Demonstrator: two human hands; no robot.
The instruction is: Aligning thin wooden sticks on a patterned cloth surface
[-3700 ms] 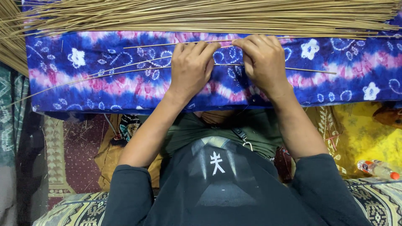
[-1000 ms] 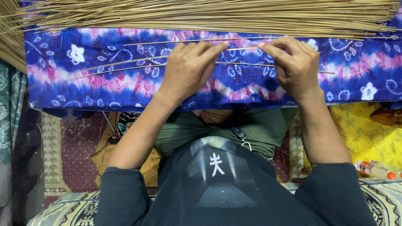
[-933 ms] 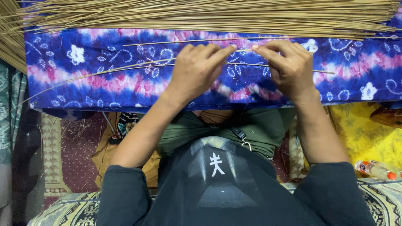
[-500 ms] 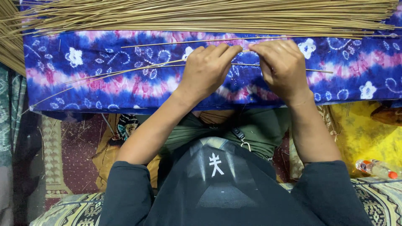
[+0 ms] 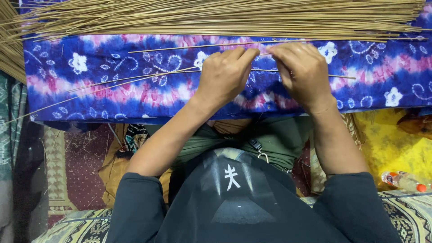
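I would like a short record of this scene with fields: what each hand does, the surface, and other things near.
left hand: left hand pinches thin sticks near their middle
right hand: right hand pinches the same sticks, fingertips close to the left hand's
surface: blue and pink patterned cloth
behind the hands: big pile of sticks along the top edge of the cloth
lower right: plastic bottle with orange cap, lying on its side

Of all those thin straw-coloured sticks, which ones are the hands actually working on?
The few loose thin tan sticks lying singly on the blue and pink tie-dyed cloth, pinched by the left hand and right hand. The big bundle of sticks lies untouched beyond.
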